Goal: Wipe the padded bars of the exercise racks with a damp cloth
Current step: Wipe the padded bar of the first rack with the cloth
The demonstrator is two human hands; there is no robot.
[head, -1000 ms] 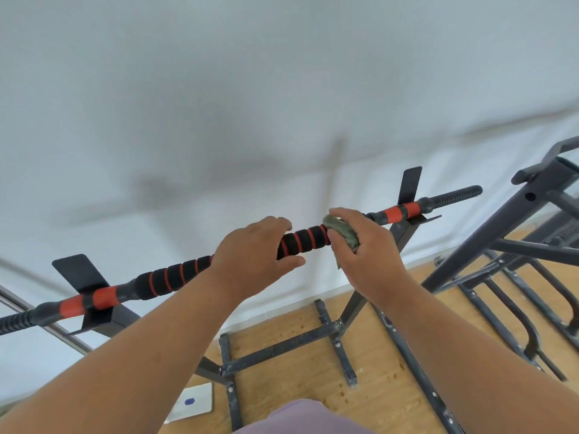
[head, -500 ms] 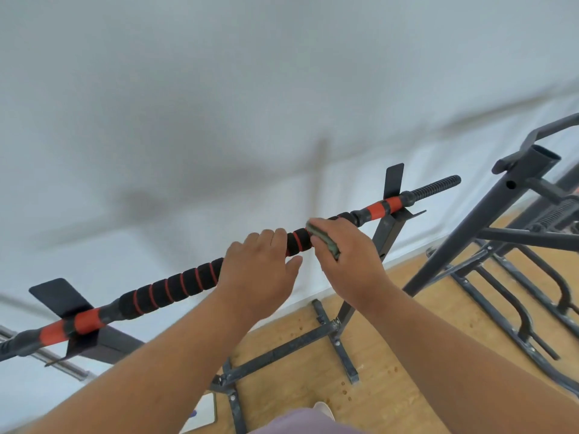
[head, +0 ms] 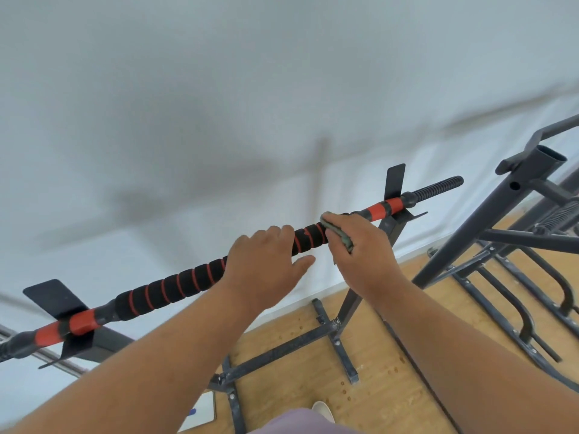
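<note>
White wall [head: 219, 89] behind, wood floor [head: 376, 355] below; dark rack [head: 354, 296] carries padded bar [head: 175, 286] across mid-frame; left hand [head: 266, 270] wraps over bar, right hand [head: 360, 255] just right, clutching green cloth [head: 338, 233] against bar

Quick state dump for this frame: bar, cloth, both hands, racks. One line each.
padded bar: lying across the rack's two cradles, tilted up to the right.
cloth: bunched, pressed against the bar.
right hand: grips the cloth on the bar.
left hand: curled over the bar, holding it.
rack: upright on the wooden floor.
second rack: stands at right, untouched.
</note>
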